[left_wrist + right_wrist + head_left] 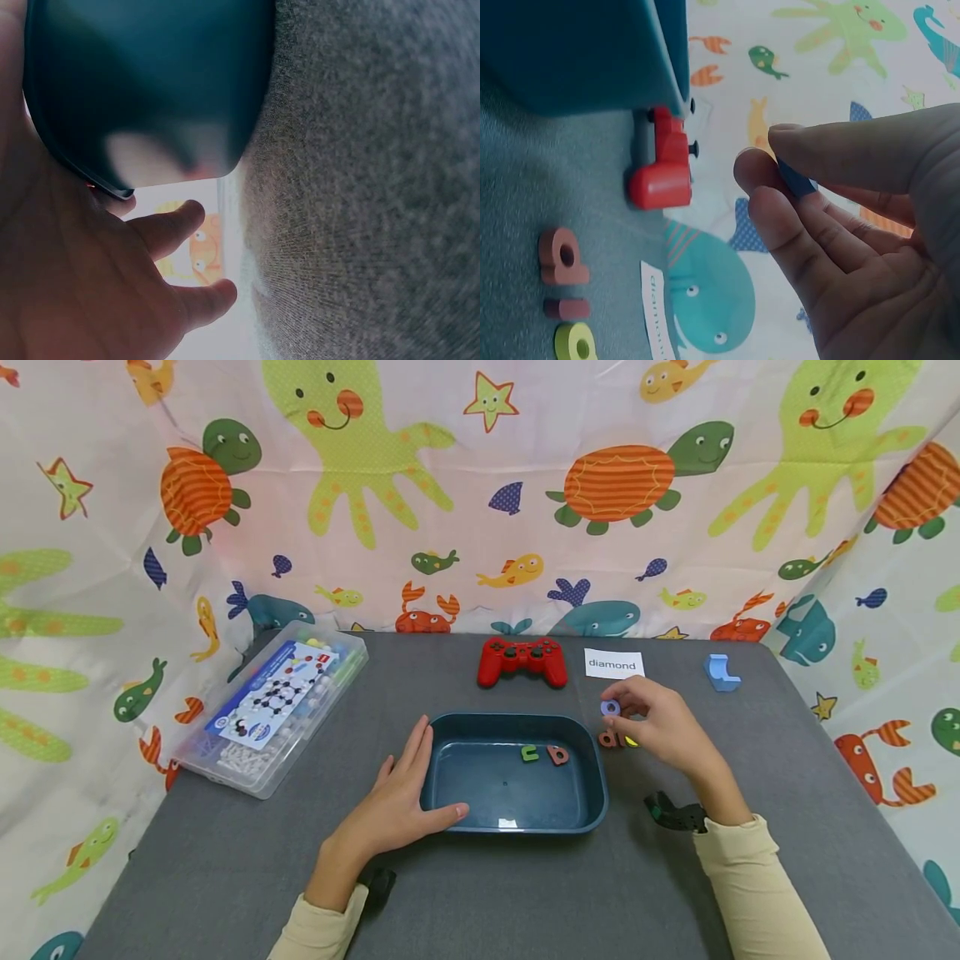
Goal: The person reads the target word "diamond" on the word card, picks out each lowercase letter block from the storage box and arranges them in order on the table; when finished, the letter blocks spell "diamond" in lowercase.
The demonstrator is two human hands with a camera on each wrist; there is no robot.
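Note:
My right hand (660,722) pinches a purple-blue letter o (610,707) between thumb and fingers, above the table near the tray's right side. In the right wrist view, the fingers cover most of this letter (796,178). Below the hand lie a brown letter (561,256), a small reddish letter i (567,308) and a yellow letter (575,343), in a row. My left hand (393,797) rests with straight fingers against the left side of a dark teal tray (517,829), its thumb over the near rim. Inside the tray are a green letter (529,752) and a reddish letter (557,755).
A white card reading "diamond" (614,664) lies behind the right hand. Beside it is a red game controller (522,662). A light-blue plastic piece (722,673) sits at the back right. At left stands a clear compartment box (273,706). A sea-animal printed cloth (465,468) hangs behind the table.

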